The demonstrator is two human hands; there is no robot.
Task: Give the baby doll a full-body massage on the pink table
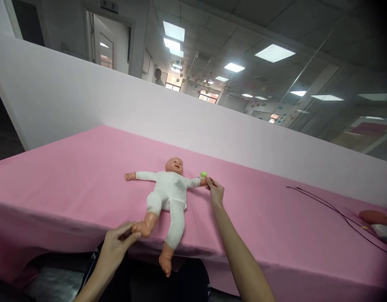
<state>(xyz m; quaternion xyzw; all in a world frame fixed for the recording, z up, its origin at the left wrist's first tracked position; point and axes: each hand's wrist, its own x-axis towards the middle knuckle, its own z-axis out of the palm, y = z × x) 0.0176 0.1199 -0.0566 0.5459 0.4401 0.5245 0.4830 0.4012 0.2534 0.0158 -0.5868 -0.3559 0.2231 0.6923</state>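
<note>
A baby doll point(171, 187) in a white suit lies on its back on the pink cloth point(86, 167), head toward the wall and arms spread. Its lower legs reach the front edge of the cloth. My left hand point(116, 245) grips the doll's foot on the left side between thumb and fingers. With my right hand point(216, 191) I hold the doll's hand on the right side. Just behind that hand sits a small green object point(203, 174), partly hidden. The doll's other foot hangs over the edge, untouched.
A thin black cable point(325, 203) runs over the cloth at the right. Beside it, at the right edge, lies another skin-coloured and white object point(377, 218), cut off by the frame. A low white wall point(180, 121) with glass above stands behind. A person shows far off.
</note>
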